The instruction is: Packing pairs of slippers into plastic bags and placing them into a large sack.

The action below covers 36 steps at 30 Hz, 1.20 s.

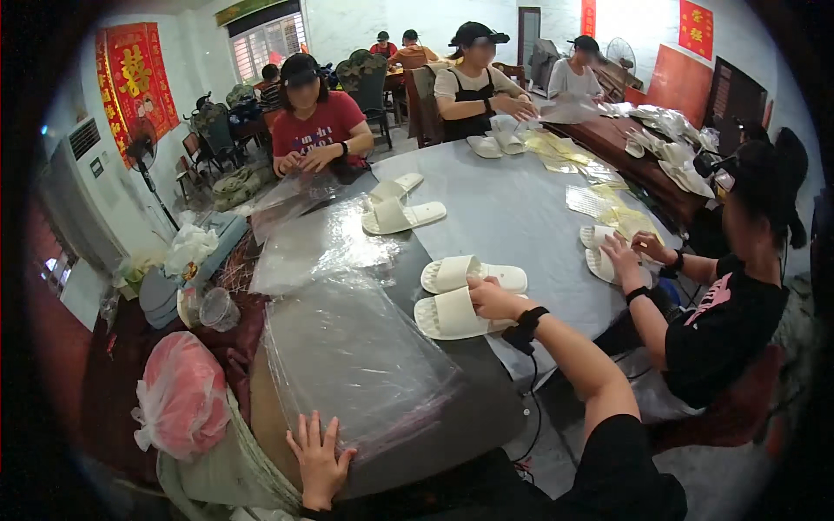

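My left hand lies flat with fingers spread on the near edge of a stack of clear plastic bags on the grey table. My right hand reaches forward and grips the near white slipper by its strap. A second white slipper lies just beyond it, side by side. A black band sits on my right wrist with a cable hanging from it.
Another pair of white slippers and more clear bags lie farther along the table. A person in black at the right handles slippers. People in red and in an apron sit opposite. A pink bag sits at left.
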Available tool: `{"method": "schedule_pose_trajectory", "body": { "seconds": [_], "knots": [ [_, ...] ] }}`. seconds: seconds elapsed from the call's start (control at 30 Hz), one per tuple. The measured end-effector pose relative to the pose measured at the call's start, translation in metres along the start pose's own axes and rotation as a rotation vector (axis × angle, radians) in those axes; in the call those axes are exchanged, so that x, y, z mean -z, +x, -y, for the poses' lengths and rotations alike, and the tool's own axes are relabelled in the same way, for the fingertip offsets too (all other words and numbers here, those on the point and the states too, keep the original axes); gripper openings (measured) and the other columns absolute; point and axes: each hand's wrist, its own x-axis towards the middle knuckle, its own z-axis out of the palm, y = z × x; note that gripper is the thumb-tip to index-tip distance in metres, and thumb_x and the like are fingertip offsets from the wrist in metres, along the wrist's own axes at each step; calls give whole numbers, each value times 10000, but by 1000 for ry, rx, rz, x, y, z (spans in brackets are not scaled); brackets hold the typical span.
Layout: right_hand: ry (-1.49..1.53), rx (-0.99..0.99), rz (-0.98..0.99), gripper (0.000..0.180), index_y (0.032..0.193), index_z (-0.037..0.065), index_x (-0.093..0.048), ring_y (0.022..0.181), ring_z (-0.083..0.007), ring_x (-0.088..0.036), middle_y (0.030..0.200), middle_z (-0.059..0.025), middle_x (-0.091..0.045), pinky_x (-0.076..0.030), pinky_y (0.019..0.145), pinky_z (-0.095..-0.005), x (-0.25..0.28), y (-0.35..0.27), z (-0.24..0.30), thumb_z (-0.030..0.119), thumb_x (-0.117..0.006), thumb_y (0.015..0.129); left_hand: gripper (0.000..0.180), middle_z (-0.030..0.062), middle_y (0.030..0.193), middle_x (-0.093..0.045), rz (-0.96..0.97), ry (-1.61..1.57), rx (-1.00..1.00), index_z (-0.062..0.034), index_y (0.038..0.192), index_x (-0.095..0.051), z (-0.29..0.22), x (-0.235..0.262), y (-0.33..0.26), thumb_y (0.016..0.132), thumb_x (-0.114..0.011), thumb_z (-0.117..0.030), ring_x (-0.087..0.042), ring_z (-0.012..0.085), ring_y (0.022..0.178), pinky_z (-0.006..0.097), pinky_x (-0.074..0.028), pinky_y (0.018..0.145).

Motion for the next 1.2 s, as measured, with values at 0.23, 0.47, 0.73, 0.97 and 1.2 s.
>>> {"method": "schedule_pose_trajectory", "body": {
  "seconds": [0.23, 0.47, 0.73, 0.97, 1.2],
  "knots": [
    [-4, -104, -278, 287, 1089, 38, -732, 1077, -391, -626, 1201, -167, -652, -493, 972, -440, -29, -13, -11, 28, -623, 824, 661, 198, 1580, -374, -48, -31, -18, -163, 1447, -540, 0, -3, 0, 890, -687, -488, -265, 437, 1490, 730, -126, 1155],
    [209, -132, -584, 219, 989, 11, -720, 991, -411, -605, 1006, -190, -617, -499, 852, -469, -14, -76, 18, 36, -630, 791, 688, 230, 1508, -434, -84, 55, -85, -129, 1359, -611, -15, 23, 6, 796, -782, -487, -354, 461, 1413, 801, -125, 1105],
    [-15, -281, -494, 104, 881, 76, -696, 1143, -398, -528, 1088, -151, -582, -421, 898, -555, -42, -110, 5, 118, -645, 801, 616, 245, 1474, -474, 23, -36, -301, -81, 1290, -618, -24, 6, 13, 786, -822, -371, -418, 437, 1397, 610, -312, 1140],
    [146, -360, -462, 127, 921, 23, -675, 1114, -398, -543, 1041, -175, -582, -445, 913, -501, -15, -111, 21, 65, -616, 817, 462, 192, 1410, -556, -36, -220, -352, -98, 1258, -650, -42, -2, 21, 864, -759, -314, -484, 396, 1341, 503, -451, 1045],
    [361, -187, -605, 358, 1149, -44, -661, 1077, -359, -588, 1196, -174, -585, -479, 940, -402, -4, -134, 23, -85, -521, 822, 518, 195, 1382, -562, -143, -136, -402, -80, 1292, -640, -42, -10, 28, 809, -798, -182, -501, 394, 1310, 489, -453, 1058]
  ]
}}
